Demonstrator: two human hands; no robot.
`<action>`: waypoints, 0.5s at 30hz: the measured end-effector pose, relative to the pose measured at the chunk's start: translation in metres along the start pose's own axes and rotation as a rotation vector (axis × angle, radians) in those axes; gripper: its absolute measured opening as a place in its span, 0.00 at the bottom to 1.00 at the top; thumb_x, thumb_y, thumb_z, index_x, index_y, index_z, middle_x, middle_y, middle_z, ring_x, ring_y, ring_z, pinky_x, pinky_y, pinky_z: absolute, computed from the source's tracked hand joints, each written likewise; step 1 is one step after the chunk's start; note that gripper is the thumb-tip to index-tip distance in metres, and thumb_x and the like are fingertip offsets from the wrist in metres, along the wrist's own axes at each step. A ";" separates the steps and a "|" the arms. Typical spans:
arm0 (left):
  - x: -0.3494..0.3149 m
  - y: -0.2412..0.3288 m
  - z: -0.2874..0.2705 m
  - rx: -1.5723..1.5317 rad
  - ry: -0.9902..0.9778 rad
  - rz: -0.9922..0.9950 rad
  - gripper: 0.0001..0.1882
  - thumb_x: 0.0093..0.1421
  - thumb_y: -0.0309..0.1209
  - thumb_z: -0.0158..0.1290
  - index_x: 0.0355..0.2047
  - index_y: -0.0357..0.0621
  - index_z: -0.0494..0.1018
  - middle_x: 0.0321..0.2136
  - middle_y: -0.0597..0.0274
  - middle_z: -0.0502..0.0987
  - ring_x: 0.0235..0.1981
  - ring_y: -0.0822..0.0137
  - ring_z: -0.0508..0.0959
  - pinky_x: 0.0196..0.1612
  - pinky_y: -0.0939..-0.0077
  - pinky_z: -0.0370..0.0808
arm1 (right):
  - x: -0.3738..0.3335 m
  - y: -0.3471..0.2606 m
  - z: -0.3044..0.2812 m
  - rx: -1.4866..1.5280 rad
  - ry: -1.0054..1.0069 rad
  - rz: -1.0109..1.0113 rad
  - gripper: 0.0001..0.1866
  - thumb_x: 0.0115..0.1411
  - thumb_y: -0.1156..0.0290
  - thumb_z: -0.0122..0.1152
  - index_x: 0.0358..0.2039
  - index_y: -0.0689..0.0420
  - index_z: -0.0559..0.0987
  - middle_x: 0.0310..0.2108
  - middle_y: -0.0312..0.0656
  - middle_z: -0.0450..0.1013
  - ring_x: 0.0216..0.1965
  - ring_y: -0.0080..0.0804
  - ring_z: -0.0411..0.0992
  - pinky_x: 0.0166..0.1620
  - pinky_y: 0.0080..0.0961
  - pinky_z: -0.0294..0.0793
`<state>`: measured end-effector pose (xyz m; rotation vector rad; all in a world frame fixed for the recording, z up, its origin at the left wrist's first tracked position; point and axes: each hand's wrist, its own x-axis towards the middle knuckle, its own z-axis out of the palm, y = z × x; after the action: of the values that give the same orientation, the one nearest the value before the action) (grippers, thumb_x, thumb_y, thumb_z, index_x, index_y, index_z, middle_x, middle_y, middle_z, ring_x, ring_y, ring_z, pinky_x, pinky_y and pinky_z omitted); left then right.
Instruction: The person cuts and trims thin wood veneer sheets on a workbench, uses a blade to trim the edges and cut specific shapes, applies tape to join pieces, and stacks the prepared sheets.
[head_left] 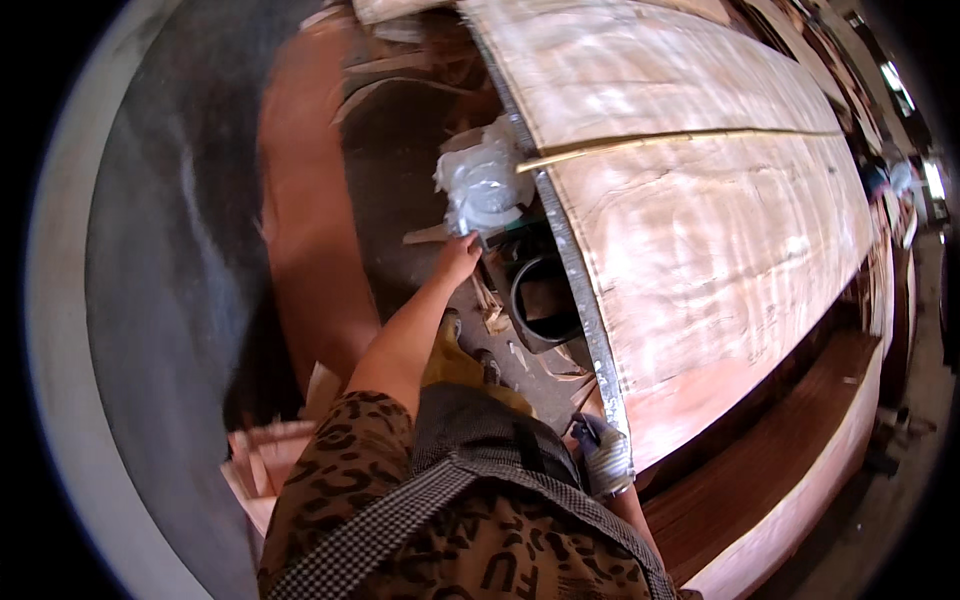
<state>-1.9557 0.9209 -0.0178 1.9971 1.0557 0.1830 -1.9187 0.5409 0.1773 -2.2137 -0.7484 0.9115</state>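
Observation:
My left hand [460, 257], bare, reaches forward with its fingers closed beside a translucent plastic bag [485, 190]. A small dark bar shows at its fingertips, but I cannot make out what it grips. My right hand [608, 462] wears a striped, light work glove and sits low against the near end of the table's metal edge [590, 300]. Its fingers are curled around something dark and thin, too small to name. Pale wood veneer sheets [730, 250] cover the table to my right, with a thin yellowish strip [680, 147] lying across them.
A round black bucket [545, 300] stands under the table edge. Reddish veneer [315, 200] lies along the left, beside a dark grey surface [170, 250]. Wood scraps [492, 310] litter the floor near my feet. Stacked brown veneer [770, 460] lies at the lower right.

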 end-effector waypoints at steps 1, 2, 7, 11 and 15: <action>0.031 0.008 0.005 0.087 -0.063 -0.089 0.20 0.53 0.41 0.49 0.46 0.52 0.69 0.37 0.43 0.72 0.41 0.47 0.71 0.43 0.61 0.70 | -0.004 -0.011 0.002 -0.063 0.066 0.080 0.10 0.57 0.74 0.51 0.37 0.65 0.75 0.24 0.38 0.73 0.26 0.21 0.69 0.33 0.18 0.69; 0.049 -0.021 0.007 0.174 0.275 0.163 0.20 0.53 0.43 0.50 0.47 0.56 0.70 0.38 0.45 0.73 0.45 0.47 0.69 0.48 0.62 0.68 | -0.007 0.007 0.019 0.095 0.067 0.113 0.11 0.56 0.74 0.52 0.37 0.65 0.75 0.25 0.39 0.74 0.26 0.21 0.69 0.33 0.18 0.69; 0.091 -0.060 -0.023 0.125 0.141 0.036 0.13 0.55 0.39 0.49 0.30 0.43 0.76 0.27 0.50 0.76 0.29 0.52 0.76 0.32 0.64 0.71 | 0.035 -0.059 0.039 -0.031 0.100 0.184 0.11 0.52 0.75 0.54 0.37 0.61 0.76 0.30 0.46 0.75 0.32 0.34 0.74 0.35 0.24 0.72; 0.010 0.006 -0.055 -0.137 -0.163 0.177 0.05 0.49 0.28 0.50 0.22 0.41 0.73 0.20 0.52 0.72 0.26 0.55 0.73 0.27 0.66 0.69 | 0.106 -0.085 0.062 -0.042 0.376 -0.245 0.13 0.53 0.73 0.55 0.41 0.57 0.74 0.32 0.44 0.74 0.31 0.33 0.74 0.35 0.25 0.72; -0.083 0.047 -0.103 0.078 -0.643 0.794 0.06 0.52 0.29 0.48 0.27 0.43 0.74 0.30 0.53 0.72 0.31 0.54 0.73 0.35 0.69 0.71 | 0.192 -0.109 0.090 0.584 -0.176 0.314 0.17 0.57 0.71 0.52 0.48 0.59 0.68 0.30 0.39 0.74 0.31 0.28 0.73 0.31 0.21 0.73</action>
<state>-2.0284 0.9099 0.1013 2.2196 -0.1562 -0.0912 -1.8996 0.7725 0.1273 -1.7625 -0.1632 1.2986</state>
